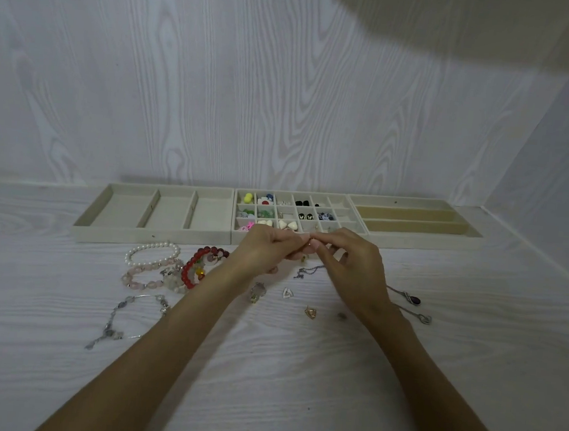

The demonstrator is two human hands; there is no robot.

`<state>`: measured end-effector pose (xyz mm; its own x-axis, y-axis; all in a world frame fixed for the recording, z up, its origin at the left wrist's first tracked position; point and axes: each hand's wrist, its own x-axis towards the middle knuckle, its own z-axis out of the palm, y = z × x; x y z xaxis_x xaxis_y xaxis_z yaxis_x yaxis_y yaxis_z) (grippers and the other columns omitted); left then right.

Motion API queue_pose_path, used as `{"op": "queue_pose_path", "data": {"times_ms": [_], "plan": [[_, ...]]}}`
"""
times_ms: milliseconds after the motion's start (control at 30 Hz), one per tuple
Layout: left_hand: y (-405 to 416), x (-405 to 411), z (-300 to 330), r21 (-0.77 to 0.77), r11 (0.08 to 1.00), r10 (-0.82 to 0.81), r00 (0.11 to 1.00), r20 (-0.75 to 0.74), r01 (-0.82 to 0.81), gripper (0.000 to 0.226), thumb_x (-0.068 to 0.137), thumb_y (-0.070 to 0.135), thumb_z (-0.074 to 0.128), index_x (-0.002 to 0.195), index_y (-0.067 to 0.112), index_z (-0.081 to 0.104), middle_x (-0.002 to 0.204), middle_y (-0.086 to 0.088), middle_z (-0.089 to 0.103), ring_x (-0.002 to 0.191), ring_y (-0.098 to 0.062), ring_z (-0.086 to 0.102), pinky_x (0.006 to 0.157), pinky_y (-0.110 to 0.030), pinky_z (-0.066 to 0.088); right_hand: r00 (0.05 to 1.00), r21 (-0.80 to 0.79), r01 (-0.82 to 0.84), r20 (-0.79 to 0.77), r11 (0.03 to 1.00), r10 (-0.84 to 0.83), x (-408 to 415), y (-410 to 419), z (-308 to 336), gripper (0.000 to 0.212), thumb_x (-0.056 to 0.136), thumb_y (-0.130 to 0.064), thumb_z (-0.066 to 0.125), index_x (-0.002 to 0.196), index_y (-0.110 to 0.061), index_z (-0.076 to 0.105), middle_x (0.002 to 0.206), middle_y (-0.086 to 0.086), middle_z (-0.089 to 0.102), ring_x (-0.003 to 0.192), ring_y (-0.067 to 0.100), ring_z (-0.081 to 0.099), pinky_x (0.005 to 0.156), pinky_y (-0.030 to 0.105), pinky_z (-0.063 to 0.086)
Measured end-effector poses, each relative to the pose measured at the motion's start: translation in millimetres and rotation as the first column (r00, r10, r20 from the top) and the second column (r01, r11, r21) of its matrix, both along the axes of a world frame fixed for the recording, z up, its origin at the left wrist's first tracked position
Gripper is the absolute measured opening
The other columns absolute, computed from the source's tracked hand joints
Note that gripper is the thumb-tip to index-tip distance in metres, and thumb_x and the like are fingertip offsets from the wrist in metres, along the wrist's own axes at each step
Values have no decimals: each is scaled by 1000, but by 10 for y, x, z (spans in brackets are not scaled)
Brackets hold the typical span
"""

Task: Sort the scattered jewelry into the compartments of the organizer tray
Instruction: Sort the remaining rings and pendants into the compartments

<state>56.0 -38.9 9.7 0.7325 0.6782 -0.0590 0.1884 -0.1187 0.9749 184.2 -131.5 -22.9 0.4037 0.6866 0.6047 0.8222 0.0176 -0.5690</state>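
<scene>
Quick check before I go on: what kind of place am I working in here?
Probably a home tabletop set in a corner: pale woodgrain table and matching walls, felt organizer trays, loose bracelets.

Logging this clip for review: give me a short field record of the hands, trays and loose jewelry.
left hand: pinches a small gold piece
right hand: pinches the same piece
grid tray: middle, small pieces in many cells
three-section tray: left, no jewelry visible
long-slot tray: right, no jewelry visible
loose on table: pearl bracelet, red bead bracelet, pendants
</scene>
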Motion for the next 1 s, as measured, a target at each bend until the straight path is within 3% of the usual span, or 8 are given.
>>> {"op": "queue_pose_path", "data": {"times_ms": [67, 133, 233, 333, 500, 600, 800, 1000], "plan": [[17, 15, -33, 383, 924, 15, 999, -35, 0, 26, 95, 28, 54, 100, 11, 73, 81, 7, 70, 64, 3, 60, 59, -18, 47, 1000, -18, 9, 21, 1000, -8, -11, -6, 9, 17, 87, -20, 64, 102, -22, 73, 84, -6, 67, 72, 7, 58, 59, 21, 43], [26, 26, -55, 682, 731, 93, 985, -143, 31, 30, 96, 38, 49, 97, 20, 74, 86, 8, 72, 73, -2, 60, 62, -22, 47, 1000, -42, 13, -11, 999, -14, -12, -17, 32, 16, 88, -21, 64, 101, -24, 73, 85, -7, 68, 74, 8, 59, 61, 23, 46], [33, 18, -31, 883, 462, 205, 959, -198, 83, 35, 97, 44, 42, 93, 24, 70, 80, 9, 66, 74, -7, 57, 56, -24, 35, 983, -132, -45, -180, 990, 20, 1, -36, 97, 15, 91, -21, 59, 100, -21, 71, 86, -12, 67, 78, 8, 62, 65, 22, 50], [41, 44, -17, 942, 286, 183, 955, -232, 174, 45, 98, 48, 32, 91, 18, 64, 83, 5, 62, 80, -16, 58, 58, -30, 38, 848, -258, -192, -530, 947, 27, 1, -58, 181, 15, 97, -19, 49, 97, -16, 64, 84, -5, 62, 70, 8, 58, 59, 17, 46], [74, 58, -57, 868, 470, 71, 973, -218, 160, 34, 100, 40, 37, 95, 17, 61, 87, 4, 65, 81, -15, 60, 69, -36, 48, 532, -193, -402, -845, 895, 57, 24, -114, 280, 21, 99, -22, 45, 93, -9, 61, 81, 0, 56, 67, 10, 54, 59, 22, 42], [58, 35, -34, 816, 554, 33, 975, -221, 166, 31, 100, 39, 38, 97, 19, 61, 88, 5, 66, 81, -13, 59, 72, -34, 48, 384, -109, -463, -919, 880, 88, 43, -167, 312, 20, 97, -22, 49, 89, -11, 63, 81, -1, 58, 69, 9, 56, 60, 20, 44], [85, 2, 65, 805, 573, 35, 976, -213, 155, 26, 97, 40, 46, 93, 25, 66, 80, 15, 60, 77, -3, 55, 59, -17, 36, 570, -160, -319, -820, 934, 54, 56, -181, 283, 15, 89, -26, 61, 93, -14, 70, 86, 1, 71, 73, 6, 66, 60, 14, 51], [203, 46, 20, 663, 713, -72, 965, -251, 226, 28, 91, 45, 55, 84, 26, 74, 78, 5, 72, 73, -8, 65, 75, -33, 53, 682, -13, -210, -718, 978, 137, 43, -116, 223, 11, 85, -12, 67, 94, -7, 72, 84, 11, 74, 78, 20, 72, 71, 22, 58]]}}
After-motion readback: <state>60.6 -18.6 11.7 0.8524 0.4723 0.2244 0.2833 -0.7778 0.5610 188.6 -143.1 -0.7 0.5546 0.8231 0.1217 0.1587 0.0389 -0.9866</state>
